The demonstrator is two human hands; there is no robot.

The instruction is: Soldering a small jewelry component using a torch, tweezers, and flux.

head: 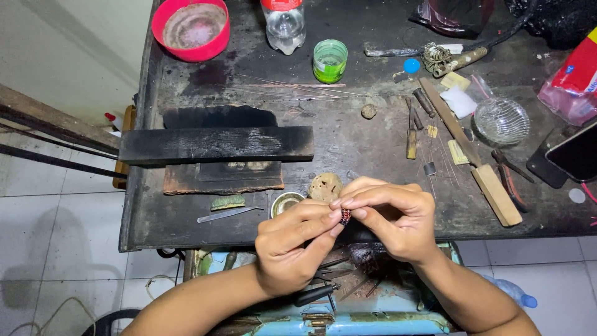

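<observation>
You hold a small ring (345,216), dark with red specks, between both hands just above the bench's (348,149) near edge. Your left hand (292,246) pinches it from below with thumb and forefinger; your right hand (392,218) closes its fingertips over it from above. Both grips are shut on the ring, which sits right at the fingertips and is mostly covered. It looks formed already, so the work seems well along, though the finish cannot be judged. The file (469,155), pliers (507,177) and wires (292,90) lie apart, untouched.
</observation>
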